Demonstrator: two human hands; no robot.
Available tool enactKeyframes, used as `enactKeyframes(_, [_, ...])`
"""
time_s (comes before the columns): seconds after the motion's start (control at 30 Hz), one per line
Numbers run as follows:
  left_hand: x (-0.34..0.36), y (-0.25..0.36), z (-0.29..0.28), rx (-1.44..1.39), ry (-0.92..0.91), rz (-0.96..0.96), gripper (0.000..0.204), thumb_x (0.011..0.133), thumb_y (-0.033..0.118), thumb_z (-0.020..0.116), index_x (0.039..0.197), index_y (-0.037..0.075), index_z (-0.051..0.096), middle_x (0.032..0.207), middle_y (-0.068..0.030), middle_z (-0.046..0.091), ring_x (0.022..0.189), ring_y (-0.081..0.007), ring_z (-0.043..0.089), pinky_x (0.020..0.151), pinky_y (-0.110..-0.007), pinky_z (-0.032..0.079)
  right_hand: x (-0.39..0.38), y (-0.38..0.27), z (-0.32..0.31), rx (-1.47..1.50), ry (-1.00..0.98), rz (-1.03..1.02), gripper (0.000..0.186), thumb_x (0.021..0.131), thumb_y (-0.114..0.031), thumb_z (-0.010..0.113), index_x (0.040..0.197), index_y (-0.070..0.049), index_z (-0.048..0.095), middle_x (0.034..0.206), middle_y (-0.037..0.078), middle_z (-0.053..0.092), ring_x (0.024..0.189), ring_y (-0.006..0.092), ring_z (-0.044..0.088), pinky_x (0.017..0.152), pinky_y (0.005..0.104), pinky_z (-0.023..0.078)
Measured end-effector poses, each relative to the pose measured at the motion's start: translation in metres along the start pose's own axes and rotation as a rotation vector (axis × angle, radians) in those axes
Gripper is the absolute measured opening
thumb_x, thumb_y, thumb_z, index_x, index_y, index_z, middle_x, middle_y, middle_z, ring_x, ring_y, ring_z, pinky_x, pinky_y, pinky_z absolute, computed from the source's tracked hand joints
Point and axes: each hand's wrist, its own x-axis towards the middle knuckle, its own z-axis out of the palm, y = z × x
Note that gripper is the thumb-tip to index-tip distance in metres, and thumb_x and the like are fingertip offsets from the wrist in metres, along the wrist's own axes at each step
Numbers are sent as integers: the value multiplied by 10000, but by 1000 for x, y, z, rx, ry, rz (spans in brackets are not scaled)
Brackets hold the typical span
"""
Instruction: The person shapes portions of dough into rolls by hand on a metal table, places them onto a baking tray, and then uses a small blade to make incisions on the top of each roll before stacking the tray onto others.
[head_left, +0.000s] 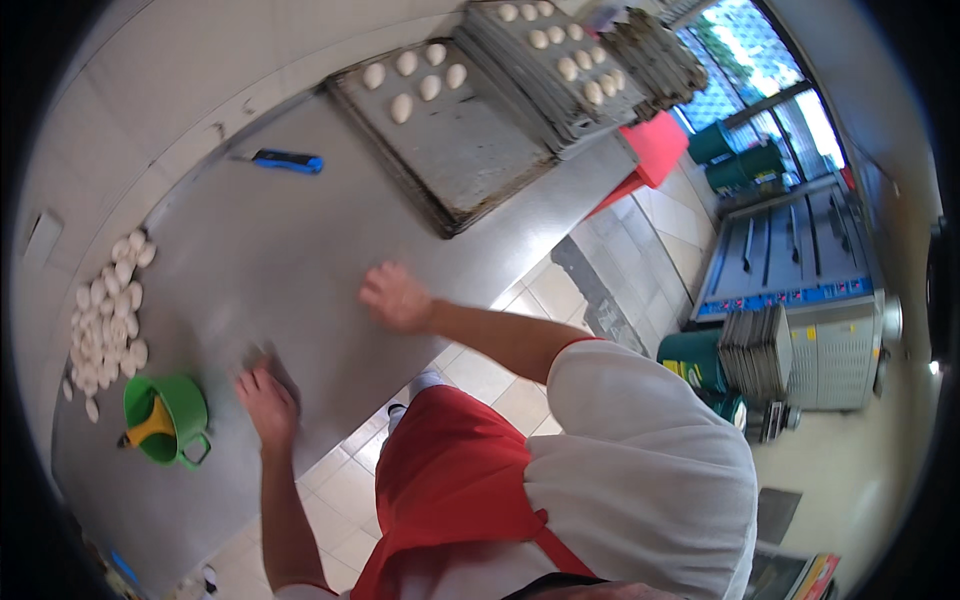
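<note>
My left hand (268, 405) is palm down, low over the metal worktop (260, 250), with a dark shadow beside it. My right hand (397, 297) is farther right, also palm down near the surface, its fingers bent. Both hands are smeared by motion, and whatever lies under the palms is hidden. Left of my left hand stands a green plastic jug (178, 402) with a handle, a yellow tool (153, 425) inside it. Behind the jug lies a heap of small, pale dough pieces (105, 310). Beyond my right hand, a dark baking tray (465, 165) carries several white dough balls (430, 87).
A blue and black utility knife (288, 160) lies near the wall. Stacked trays (555, 75) with more dough balls stand at the far right end, near a red plastic object (655, 145). To the right are an oven (790, 245) and upright trays (755, 345) on the tiled floor.
</note>
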Motion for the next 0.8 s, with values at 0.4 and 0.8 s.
enactKeyframes(0.4, [55,-8,27,-3,-33,95,346,1013,63,548,1342,21,647,1262,-255,646,1210,-469,589,1064,-544,466,29,13,18,176,157,-79,206,929,-270,696,1011,-93,632,1091,116,615,1135,311,587,999,474,473])
enactKeyframes(0.8, [124,23,19,-76,-84,4,341,1026,67,528,1356,31,607,1255,-251,612,1153,-466,580,1016,-542,478,98,-17,-1,165,14,91,234,978,-268,657,1133,-93,659,1158,126,639,1161,330,594,1007,475,464])
